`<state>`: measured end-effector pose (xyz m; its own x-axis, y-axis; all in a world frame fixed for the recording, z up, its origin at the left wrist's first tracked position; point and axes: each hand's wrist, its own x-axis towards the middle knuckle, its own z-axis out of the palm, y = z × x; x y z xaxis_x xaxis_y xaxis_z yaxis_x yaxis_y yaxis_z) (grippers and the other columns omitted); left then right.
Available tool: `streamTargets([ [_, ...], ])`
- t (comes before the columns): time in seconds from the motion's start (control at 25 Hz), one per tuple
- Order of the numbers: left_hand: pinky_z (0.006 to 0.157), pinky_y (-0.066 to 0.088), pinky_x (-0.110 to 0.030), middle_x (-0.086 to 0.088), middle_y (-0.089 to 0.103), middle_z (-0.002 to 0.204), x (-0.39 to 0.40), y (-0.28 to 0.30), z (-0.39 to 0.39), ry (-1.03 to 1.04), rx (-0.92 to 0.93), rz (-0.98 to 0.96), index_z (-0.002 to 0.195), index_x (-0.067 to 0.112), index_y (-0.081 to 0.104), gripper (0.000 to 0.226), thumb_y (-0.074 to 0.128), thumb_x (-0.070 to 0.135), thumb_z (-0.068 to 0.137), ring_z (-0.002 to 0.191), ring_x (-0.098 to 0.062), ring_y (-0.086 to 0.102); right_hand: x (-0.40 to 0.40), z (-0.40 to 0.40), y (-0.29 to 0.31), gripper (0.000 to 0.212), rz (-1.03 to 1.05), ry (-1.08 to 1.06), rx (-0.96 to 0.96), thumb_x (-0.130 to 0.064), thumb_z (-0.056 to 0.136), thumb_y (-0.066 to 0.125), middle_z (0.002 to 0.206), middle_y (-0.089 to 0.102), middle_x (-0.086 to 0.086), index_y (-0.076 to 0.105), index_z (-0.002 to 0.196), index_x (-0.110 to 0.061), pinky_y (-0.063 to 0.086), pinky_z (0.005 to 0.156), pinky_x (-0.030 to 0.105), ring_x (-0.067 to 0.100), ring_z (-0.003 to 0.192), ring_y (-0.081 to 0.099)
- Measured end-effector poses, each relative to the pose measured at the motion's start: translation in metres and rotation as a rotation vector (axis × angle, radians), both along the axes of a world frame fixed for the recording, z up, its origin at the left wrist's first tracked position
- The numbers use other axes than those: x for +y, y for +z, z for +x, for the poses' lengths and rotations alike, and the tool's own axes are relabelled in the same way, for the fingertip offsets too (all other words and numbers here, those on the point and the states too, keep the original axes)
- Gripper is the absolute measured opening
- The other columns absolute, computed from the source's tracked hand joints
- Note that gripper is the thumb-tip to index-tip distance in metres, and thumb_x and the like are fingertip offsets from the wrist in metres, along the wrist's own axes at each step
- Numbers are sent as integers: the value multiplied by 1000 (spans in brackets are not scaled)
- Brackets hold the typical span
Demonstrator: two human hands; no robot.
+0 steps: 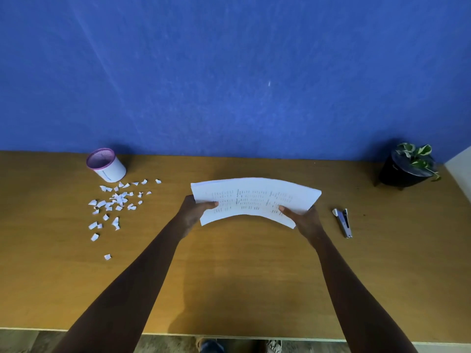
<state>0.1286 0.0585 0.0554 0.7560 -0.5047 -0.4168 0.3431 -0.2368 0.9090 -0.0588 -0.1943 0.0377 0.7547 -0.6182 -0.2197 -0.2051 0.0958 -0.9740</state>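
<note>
Centrally, the left hand (pixel 197 212) pinches the bowed white printed paper stack (pixel 254 197) at nine o'clock, thumb on top; the right hand (pixel 303 217) pinches it at three. A purple-rimmed white mesh cup (pixel 112 169) stands at ten o'clock; a black pot (pixel 397 174) at two holds a green-and-white plant (pixel 415 154).

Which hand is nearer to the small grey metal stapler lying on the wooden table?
Right. The right hand grips one end of the white printed paper stack, just left of the grey metal stapler. The left hand grips the opposite end, farther left.
</note>
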Motion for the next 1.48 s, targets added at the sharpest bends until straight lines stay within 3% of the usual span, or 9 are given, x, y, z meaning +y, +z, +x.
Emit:
streamTargets([
  [0.28,81,58,-37,-6,71,112,2,-8,-8,-16,-59,64,114,17,64,43,81,4,77,104,-22,67,-3,-1,-13,40,21,10,57,-11,75,83,111,74,4,70,113,-9,60,82,41,20,98,72],
  [0.44,87,58,-46,-7,70,113,3,-11,-10,-40,-59,65,115,21,64,45,81,5,76,107,-23,66,-4,0,-11,35,-33,73,74,-13,82,77,114,72,3,67,115,-15,60,82,41,19,100,71],
  [0.68,74,56,-31,-5,73,114,-3,-6,-1,85,-62,140,115,11,69,34,78,13,83,103,-25,69,-12,4,-6,16,-91,125,129,-24,90,69,115,72,5,69,106,-21,60,75,31,17,92,73],
  [0.8,83,53,-36,-2,65,121,-8,-7,0,357,-58,284,132,9,54,68,86,22,74,105,-23,63,0,4,-6,20,144,7,13,-16,91,68,118,71,11,69,110,-11,58,86,43,27,103,71],
  [0.88,91,50,-41,-2,57,123,-12,-9,-5,451,132,195,139,9,43,86,89,29,70,111,-24,57,16,6,-9,29,273,-54,-97,-13,93,66,124,69,10,65,121,-7,54,93,50,31,113,66],
  [0.96,98,48,-47,-1,60,128,-19,-6,-13,327,290,70,136,12,51,71,83,35,77,118,-26,58,34,11,-9,35,364,-84,-187,-11,95,62,131,65,11,58,130,-6,51,97,53,31,119,62],
  [1.08,100,50,-54,-6,69,124,-35,3,-23,255,317,-151,125,19,63,43,76,25,85,116,-28,63,62,19,-3,39,440,-77,-247,-11,97,59,136,61,10,53,136,-8,50,98,54,31,124,59],
  [1.2,98,51,-58,-9,71,122,-45,14,-19,344,416,-334,126,20,63,43,75,22,84,113,-32,66,80,23,3,38,515,-81,-239,-14,98,58,134,63,7,54,135,-12,50,99,53,29,125,59],
  [1.48,89,57,-49,-8,72,121,-44,25,-15,253,367,-376,124,17,64,34,69,14,91,110,-29,69,83,17,4,43,602,25,-267,-16,97,60,138,59,8,49,139,-18,45,102,60,31,127,57],
])
